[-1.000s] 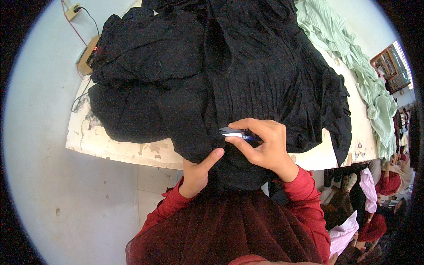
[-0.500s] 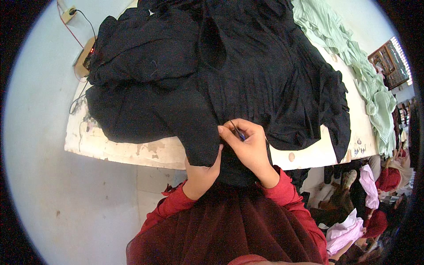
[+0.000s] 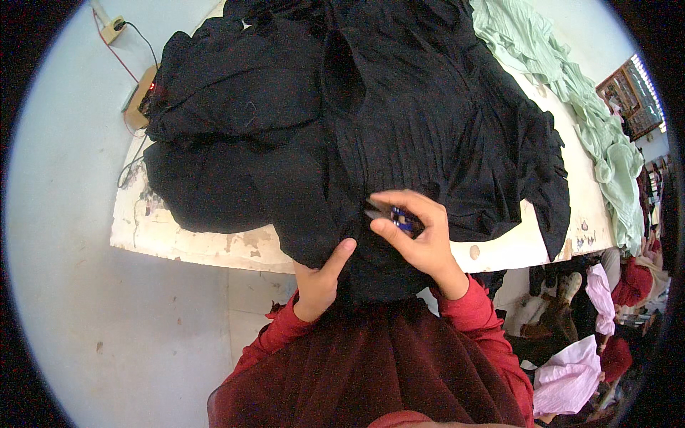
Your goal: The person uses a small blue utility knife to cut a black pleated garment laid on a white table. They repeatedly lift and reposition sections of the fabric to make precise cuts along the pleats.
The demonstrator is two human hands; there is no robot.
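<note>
A heap of black pleated garments (image 3: 428, 107) covers much of the pale, worn table (image 3: 178, 239). My left hand (image 3: 317, 282) grips the black cloth at the front edge, thumb on top and fingers hidden beneath. Just right of it, my right hand (image 3: 424, 239) is closed on small thread snips (image 3: 399, 220) with a blue body, their dark blades pointing left over the pleats. Below the edge, black cloth hangs between my forearms.
Pale green garments (image 3: 599, 164) lie along the right side. A wooden box with cables (image 3: 135, 100) and a socket (image 3: 113, 30) are at the left wall. Co-workers in red (image 3: 631, 282) handle pink cloth (image 3: 567, 374) at lower right.
My right hand moved leftward toward the left hand half a second ago, its snips mostly hidden, and is now back rightward with them showing. My left thumb shifted rightward, then slightly back.
</note>
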